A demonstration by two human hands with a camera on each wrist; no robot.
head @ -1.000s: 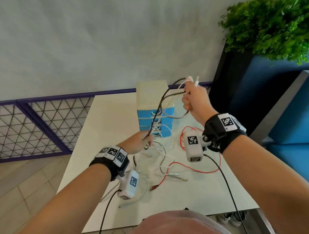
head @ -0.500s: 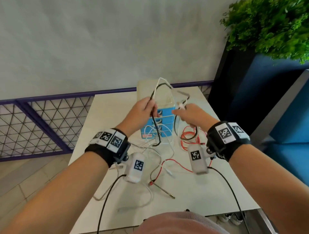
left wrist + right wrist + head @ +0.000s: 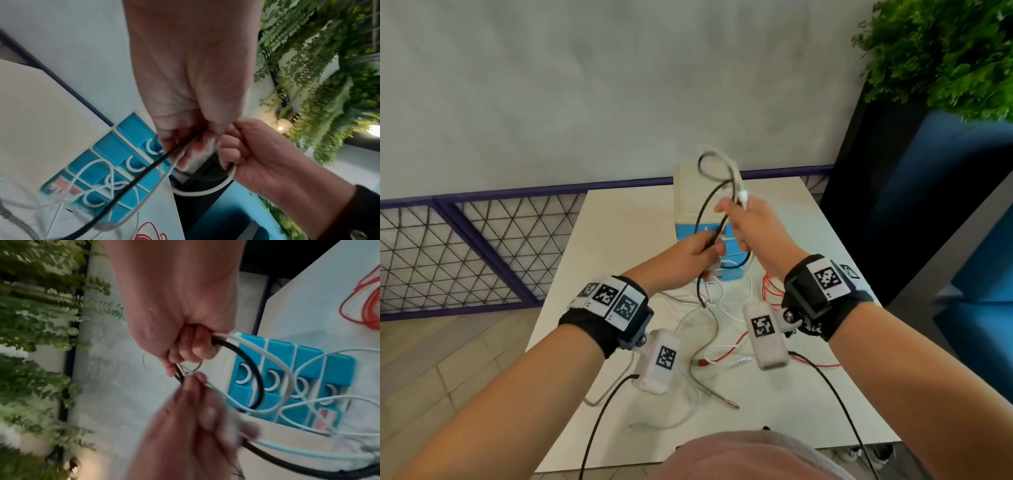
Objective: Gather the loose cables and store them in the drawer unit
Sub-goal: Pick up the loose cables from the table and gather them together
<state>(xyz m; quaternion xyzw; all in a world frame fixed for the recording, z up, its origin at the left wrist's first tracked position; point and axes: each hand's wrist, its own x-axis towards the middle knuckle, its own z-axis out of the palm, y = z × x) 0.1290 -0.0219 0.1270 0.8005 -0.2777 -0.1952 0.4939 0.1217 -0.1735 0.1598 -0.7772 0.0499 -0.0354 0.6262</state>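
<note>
Both hands are raised in front of the drawer unit (image 3: pixel 690 205), a cream box with blue drawers (image 3: pixel 111 146) (image 3: pixel 339 366). My right hand (image 3: pixel 746 222) (image 3: pixel 185 353) grips looped coils of a black cable (image 3: pixel 699 216) (image 3: pixel 255 369) and a white cable (image 3: pixel 734 173) (image 3: pixel 277 363), with a white plug (image 3: pixel 743 198) sticking up from the fist. Just below it, my left hand (image 3: pixel 698 253) (image 3: pixel 191 138) pinches the same black cable (image 3: pixel 131 183) and white cable (image 3: pixel 156 180). Their tails hang down to the table.
On the white table (image 3: pixel 619 240) lie a red cable (image 3: pixel 770 291), a braided cable (image 3: pixel 705 346) with a gold plug, and thin white cables (image 3: pixel 688 315). A purple mesh railing (image 3: pixel 482 246) stands left; a dark planter with a plant (image 3: pixel 945 51) stands right.
My left hand rose from the table carrying a loop, then dropped a little. My right hand dipped and rose again. The hands now meet, with the loop above the right fist.
</note>
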